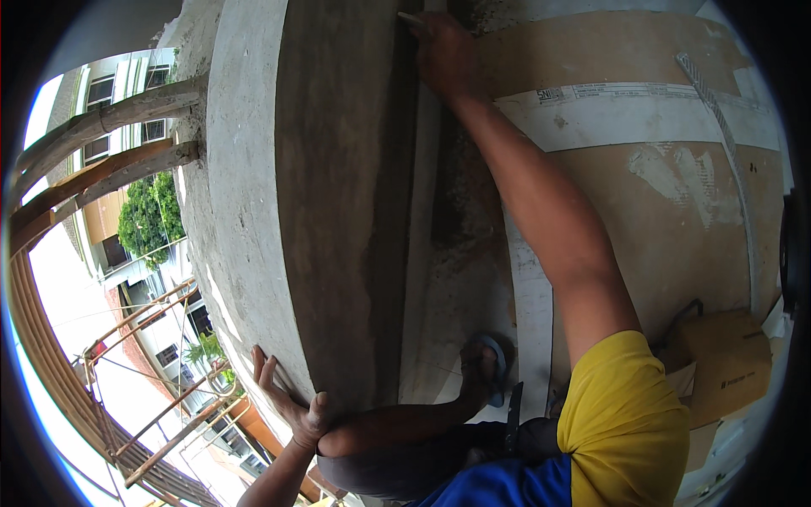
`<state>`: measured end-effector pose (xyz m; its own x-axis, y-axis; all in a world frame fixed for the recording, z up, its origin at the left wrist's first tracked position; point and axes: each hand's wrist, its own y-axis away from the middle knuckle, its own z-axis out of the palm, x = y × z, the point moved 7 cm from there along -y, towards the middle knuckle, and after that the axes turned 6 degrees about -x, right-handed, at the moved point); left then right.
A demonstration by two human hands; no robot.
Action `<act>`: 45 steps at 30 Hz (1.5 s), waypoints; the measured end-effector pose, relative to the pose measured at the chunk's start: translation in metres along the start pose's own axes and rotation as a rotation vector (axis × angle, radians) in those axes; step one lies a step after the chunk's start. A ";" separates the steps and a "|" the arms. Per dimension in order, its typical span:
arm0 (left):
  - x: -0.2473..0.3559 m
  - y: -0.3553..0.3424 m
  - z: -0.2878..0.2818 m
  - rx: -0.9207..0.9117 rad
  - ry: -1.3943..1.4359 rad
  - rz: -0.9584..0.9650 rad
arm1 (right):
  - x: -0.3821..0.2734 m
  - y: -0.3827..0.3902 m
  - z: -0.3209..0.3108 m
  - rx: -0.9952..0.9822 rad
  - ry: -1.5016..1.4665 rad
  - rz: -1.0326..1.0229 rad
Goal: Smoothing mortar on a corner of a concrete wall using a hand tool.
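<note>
A long concrete ledge (245, 169), pale grey on its outer band, runs from the top of the view down toward my knee. Beside that band lies a darker, damp-looking strip (338, 186). At the far end of the strip my right hand (445, 57) is closed round a thin, pale-tipped tool (409, 19); the hand hides most of it, so its kind is unclear. My left hand (294, 411) rests on the near end of the ledge, fingers apart and holding nothing.
Cardboard sheets (608, 194) cover the floor at right, with a twisted rod or rope (726, 144) across them. A cardboard box (722, 359) stands at lower right. My sandalled foot (481, 363) is beside the ledge. Wooden poles (110, 114) and metal scaffolding (160, 397) are outside at left.
</note>
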<state>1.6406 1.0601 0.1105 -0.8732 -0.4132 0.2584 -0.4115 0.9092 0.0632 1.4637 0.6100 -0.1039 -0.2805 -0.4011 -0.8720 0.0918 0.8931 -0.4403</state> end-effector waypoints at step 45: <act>0.018 0.001 0.000 -0.026 -0.022 0.000 | -0.101 0.200 -0.040 -0.239 -0.122 0.130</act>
<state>1.6247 1.0536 0.1154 -0.8789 -0.4139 0.2372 -0.4049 0.9101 0.0882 1.4724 0.8373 -0.0953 -0.1629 -0.2883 -0.9436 -0.1120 0.9556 -0.2726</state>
